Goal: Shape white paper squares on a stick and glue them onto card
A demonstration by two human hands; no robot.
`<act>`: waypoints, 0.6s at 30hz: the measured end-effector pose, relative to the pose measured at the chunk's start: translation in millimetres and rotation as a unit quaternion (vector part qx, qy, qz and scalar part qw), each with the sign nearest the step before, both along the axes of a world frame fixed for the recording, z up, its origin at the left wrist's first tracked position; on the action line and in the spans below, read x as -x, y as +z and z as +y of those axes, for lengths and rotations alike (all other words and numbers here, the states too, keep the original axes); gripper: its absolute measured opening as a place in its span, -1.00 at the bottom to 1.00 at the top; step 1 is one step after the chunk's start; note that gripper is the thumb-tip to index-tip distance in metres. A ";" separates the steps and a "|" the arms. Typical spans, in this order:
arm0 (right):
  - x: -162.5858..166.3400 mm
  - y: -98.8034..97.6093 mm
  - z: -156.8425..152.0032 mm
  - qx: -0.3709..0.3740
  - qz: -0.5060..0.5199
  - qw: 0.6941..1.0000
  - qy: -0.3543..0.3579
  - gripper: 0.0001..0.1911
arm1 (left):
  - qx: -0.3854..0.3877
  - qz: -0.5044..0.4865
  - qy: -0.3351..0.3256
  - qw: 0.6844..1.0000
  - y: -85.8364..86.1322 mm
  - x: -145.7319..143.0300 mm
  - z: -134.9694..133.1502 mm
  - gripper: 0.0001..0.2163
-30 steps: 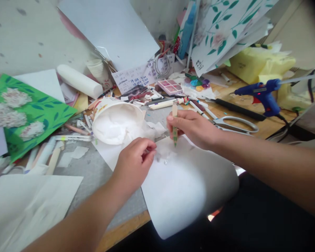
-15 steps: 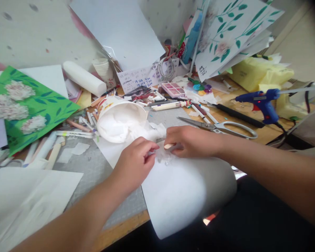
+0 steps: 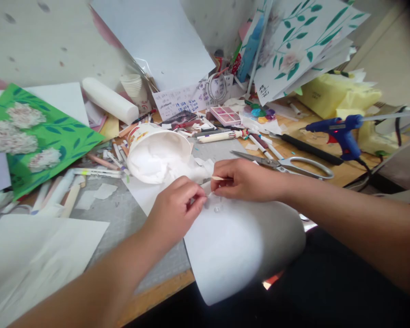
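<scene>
A large white sheet of paper (image 3: 225,255) hangs over the table's front edge, its right side curling down. Above its upper part my left hand (image 3: 182,200) is closed, thumb and forefinger pinching a small whitish scrap too small to name. Close by on the right, my right hand (image 3: 241,180) is closed around a thin pale wooden stick (image 3: 222,178), its fingertips meeting the same scrap. A small clear blob (image 3: 217,209) sits on the sheet below the fingers. Just behind my hands, a paper tub (image 3: 160,157) lies tipped, white tissue pieces (image 3: 153,161) spilling from its mouth.
Scissors (image 3: 287,165) lie right of my hands, near a black-handled tool (image 3: 310,149). A blue glue gun (image 3: 341,130) stands at the right with its cord. Markers (image 3: 97,173) crowd the left, beside a green flower picture (image 3: 54,136). A white roll (image 3: 109,101) lies behind.
My hands have drawn closer together, the fingertips now meeting at the whitish scrap. The stick in my right hand has swung to lie nearly level.
</scene>
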State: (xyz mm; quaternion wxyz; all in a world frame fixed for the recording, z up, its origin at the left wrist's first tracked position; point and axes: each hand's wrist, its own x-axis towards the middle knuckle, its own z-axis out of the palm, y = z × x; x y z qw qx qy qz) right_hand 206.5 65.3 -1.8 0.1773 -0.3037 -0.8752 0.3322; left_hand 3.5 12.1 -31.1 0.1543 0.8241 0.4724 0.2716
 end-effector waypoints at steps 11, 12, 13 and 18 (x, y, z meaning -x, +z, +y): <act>-0.5 9.9 -15.1 0.130 0.200 0.968 -0.081 -0.64 | 0.047 0.074 -0.044 0.995 10.9 1.6 -13.9 -0.85; 2.9 10.6 -17.4 0.123 0.199 0.970 -0.071 -0.65 | 0.040 0.073 -0.046 0.995 10.1 0.7 -15.0 -0.86; 6.0 10.8 -19.2 0.113 0.196 0.972 -0.060 -0.65 | 0.034 0.072 -0.050 0.996 9.2 -0.1 -15.8 -0.86; 14.7 4.9 -20.3 0.060 0.150 0.987 -0.019 -0.56 | 0.016 0.069 -0.060 0.996 9.1 -2.6 -18.7 -0.87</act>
